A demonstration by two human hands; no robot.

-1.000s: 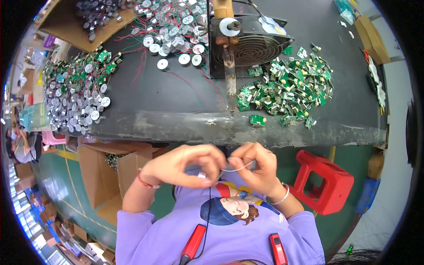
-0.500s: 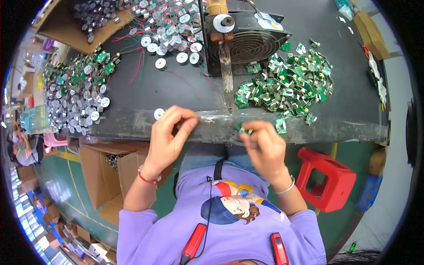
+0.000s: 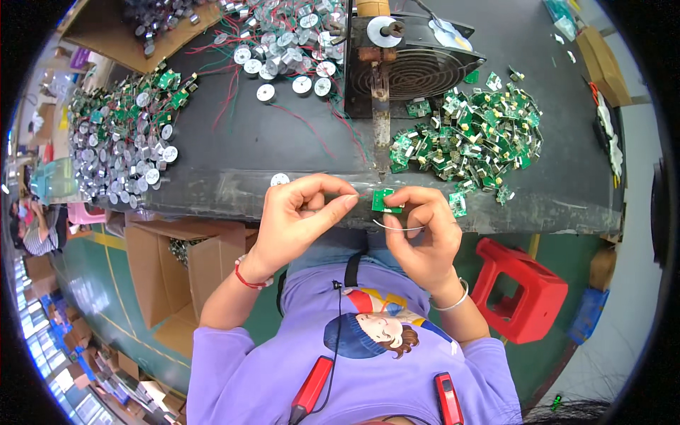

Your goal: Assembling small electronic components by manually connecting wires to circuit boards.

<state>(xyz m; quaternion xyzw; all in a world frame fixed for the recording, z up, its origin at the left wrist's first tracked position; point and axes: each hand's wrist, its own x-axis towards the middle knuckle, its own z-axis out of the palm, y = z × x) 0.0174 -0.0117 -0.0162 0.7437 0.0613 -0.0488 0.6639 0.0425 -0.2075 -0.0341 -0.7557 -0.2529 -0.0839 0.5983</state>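
My right hand (image 3: 428, 230) pinches a small green circuit board (image 3: 378, 201) above the table's front edge. A thin silvery wire (image 3: 388, 226), perhaps solder, runs out from the same hand below the board. Thumb and forefinger of my left hand (image 3: 301, 216) close on what looks like a thin red wire, its end pointing at the board's left side. Just behind the left hand lies a round, white-faced metal part (image 3: 280, 180), partly covered by the fingers. An upright soldering iron (image 3: 381, 134) points its tip down just beyond the board.
Loose green boards (image 3: 474, 134) are heaped at right, beside a black fan (image 3: 418, 74). Round parts with red and green wires (image 3: 283, 53) lie at the back. Boards joined with round parts (image 3: 124, 142) pile up at left. A red stool (image 3: 520, 290) and cardboard box (image 3: 159, 276) stand below.
My left hand has moved right, its fingertips now close to the board. The board in my right hand now shows its flat green face. The view has shifted slightly.
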